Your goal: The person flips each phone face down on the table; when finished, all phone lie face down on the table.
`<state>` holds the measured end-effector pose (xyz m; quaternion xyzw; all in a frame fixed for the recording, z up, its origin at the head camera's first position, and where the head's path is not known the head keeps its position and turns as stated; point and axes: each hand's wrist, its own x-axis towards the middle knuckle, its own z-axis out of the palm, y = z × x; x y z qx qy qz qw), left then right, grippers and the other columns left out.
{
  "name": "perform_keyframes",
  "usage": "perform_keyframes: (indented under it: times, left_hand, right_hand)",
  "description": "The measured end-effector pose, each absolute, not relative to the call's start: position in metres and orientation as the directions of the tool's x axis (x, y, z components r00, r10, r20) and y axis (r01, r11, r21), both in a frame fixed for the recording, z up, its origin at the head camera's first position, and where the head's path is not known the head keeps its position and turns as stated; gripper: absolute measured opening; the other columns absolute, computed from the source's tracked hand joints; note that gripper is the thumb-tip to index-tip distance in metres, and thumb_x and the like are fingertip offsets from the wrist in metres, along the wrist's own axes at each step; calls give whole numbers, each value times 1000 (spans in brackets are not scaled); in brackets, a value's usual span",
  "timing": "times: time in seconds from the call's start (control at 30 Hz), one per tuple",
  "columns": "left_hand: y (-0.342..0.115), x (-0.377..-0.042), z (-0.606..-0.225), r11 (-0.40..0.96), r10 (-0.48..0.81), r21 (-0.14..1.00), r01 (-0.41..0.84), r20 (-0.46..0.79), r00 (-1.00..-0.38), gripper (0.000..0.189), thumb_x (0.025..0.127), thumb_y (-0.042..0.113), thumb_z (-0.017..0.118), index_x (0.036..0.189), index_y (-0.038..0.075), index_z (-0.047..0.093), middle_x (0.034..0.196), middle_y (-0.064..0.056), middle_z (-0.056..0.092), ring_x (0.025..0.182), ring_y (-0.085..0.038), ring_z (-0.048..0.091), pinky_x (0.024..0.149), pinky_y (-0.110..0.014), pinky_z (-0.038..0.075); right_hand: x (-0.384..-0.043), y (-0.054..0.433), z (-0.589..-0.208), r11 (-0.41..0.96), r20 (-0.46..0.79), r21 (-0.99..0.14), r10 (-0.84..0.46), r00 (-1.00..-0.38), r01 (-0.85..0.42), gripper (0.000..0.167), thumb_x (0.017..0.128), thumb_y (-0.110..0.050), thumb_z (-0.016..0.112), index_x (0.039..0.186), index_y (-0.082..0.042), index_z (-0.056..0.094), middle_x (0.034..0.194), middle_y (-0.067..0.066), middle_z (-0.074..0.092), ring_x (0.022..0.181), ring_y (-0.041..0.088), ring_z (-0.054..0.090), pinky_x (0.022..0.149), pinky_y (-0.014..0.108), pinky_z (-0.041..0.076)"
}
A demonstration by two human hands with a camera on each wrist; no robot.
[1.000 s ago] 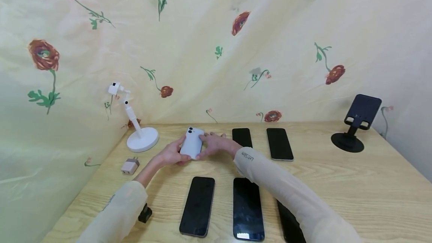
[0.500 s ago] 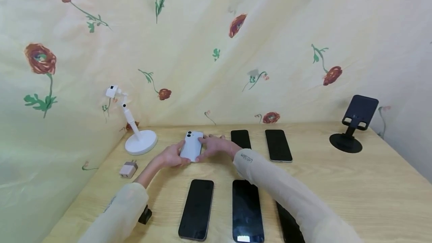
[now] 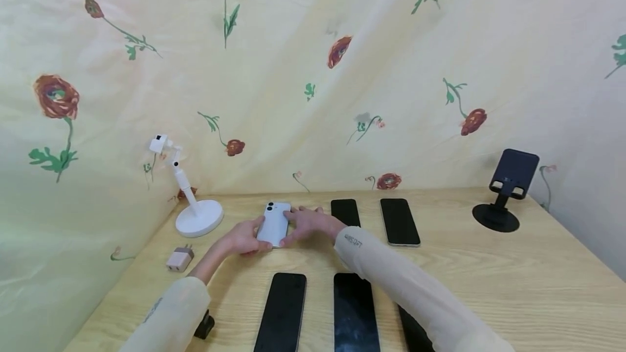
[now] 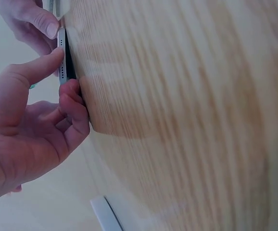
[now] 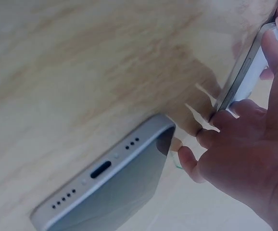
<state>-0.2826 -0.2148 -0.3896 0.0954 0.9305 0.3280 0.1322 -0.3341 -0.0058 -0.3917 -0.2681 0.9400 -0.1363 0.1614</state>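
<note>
A white smartphone (image 3: 273, 225) lies back up near the far edge of the table, its two-lens camera at the top left corner. My left hand (image 3: 244, 237) holds its left side and lower corner. In the left wrist view, the thumb lies at the phone's speaker-hole edge (image 4: 62, 62) and curled fingers sit beneath, with a dark gap between phone and wood. From the right, my right hand (image 3: 310, 222) holds the other long side. The right wrist view shows that thumb near the lower corner of the phone (image 5: 252, 72) and fingertips along its side, resting at the tabletop.
Black-screened phones (image 3: 400, 221) lie at the back and front (image 3: 281, 314), one partly under my right sleeve. A white stand (image 3: 199, 216) and plug charger (image 3: 180, 258) stand left; a black phone stand (image 3: 496, 216) is far right. A small black object (image 3: 204, 326) sits by my left sleeve.
The head view has tilted up, so everything appears lower in it. Both hands keep their hold on the white smartphone, which stays at about the same place on the table.
</note>
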Motion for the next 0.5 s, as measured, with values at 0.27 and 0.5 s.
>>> perform_keyframes:
  times: [0.27,0.5]
  left_hand:
    - [-219,-284,-388,787,295,609,104,-222,-929,88,91,20,75,155,-7,22,63,-7,60,54,-15,53,51,-27,44]
    - [-219,-288,-386,786,296,609,104,-224,-928,88,91,23,75,156,-6,22,65,-8,60,56,-16,55,52,-29,46]
  right_hand:
    - [-335,-7,-392,818,-257,-342,-556,-791,-464,94,87,-64,65,160,-20,26,165,5,19,150,29,13,114,61,7]
    - [-339,-6,-388,815,-271,-343,-562,-782,-467,94,87,-64,65,161,-20,25,166,4,17,150,29,11,114,61,5]
